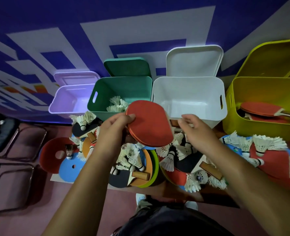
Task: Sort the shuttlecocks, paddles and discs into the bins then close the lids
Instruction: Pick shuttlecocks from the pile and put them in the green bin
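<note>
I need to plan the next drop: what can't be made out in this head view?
Head view:
- Handle of the red paddle: behind the blade and right hand; whether that hand holds it is unclear.
- The yellow bin: cut off by the right edge, its wall hides part of the contents.
- The shuttlecocks in the green bin: partly covered by the paddle.

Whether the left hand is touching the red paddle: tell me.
Touching. The head view shows the left hand pinching the red paddle at its edge, with the thumb pressed on the red face.
</note>
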Demonstrator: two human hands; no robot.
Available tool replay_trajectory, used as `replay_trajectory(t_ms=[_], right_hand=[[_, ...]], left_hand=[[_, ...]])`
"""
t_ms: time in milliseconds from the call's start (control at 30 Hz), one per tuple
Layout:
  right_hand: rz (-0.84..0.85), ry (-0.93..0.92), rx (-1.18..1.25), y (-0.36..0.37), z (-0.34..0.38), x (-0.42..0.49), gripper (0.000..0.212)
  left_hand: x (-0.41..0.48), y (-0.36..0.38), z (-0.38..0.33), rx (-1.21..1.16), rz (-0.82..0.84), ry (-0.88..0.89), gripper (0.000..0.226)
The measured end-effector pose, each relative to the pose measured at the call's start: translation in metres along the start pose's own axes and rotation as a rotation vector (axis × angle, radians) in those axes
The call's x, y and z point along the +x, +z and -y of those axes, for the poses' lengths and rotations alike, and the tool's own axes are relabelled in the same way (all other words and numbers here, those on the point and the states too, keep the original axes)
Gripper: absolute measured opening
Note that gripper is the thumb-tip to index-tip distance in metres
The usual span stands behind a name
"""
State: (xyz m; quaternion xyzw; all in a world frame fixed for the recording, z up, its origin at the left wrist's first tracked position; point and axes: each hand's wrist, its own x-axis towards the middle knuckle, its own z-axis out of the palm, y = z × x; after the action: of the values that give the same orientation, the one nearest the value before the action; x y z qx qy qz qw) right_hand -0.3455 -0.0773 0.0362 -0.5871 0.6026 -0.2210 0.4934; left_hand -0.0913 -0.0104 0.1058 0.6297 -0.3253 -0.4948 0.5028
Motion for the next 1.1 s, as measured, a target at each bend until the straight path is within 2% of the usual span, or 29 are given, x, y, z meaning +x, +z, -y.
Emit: replay_trajectory(t_ms=[67, 200, 333, 433, 600, 700, 933, 1100], right_hand=[[-0.013, 0.032, 0.053, -0.020, 0.005, 0.005, 0.046], [-0.047, 0.089, 0.321, -0.055, -0.003, 0.013, 0.020], [-0.112, 0.146, 0.625, -0.088, -0.025, 0.006, 0.023], [-0.169, 0.115, 0.769, -0.112, -0.042, -0.005, 0.015], [-0.192, 0.149, 0.696, -0.153, -0.066, -0.032, 0.015], [-0.276, 0.205, 0.651, -0.177, -0.079, -0.044, 0.015], [-0.541, 0.156, 0.756, -0.223, -0.104, -0.054, 0.019], [-0.636, 0.128, 0.726, -0.252, -0.118, -0.045, 0.018]], left_hand=[[0.006, 0.008, -0.005, -0.009, 0.052, 0.013, 0.019], [0.022, 0.033, -0.010, -0.018, 0.067, -0.006, 0.025], [0.043, 0.066, -0.008, 0.040, 0.133, -0.015, 0.026], [0.055, 0.103, -0.002, 0.078, 0.197, -0.037, 0.028], [0.061, 0.169, 0.003, 0.075, 0.252, -0.101, 0.032], [0.067, 0.200, 0.009, 0.103, 0.343, -0.118, 0.027], [0.062, 0.252, 0.019, 0.165, 0.514, -0.193, 0.054], [0.057, 0.267, 0.023, 0.205, 0.484, -0.227, 0.035]])
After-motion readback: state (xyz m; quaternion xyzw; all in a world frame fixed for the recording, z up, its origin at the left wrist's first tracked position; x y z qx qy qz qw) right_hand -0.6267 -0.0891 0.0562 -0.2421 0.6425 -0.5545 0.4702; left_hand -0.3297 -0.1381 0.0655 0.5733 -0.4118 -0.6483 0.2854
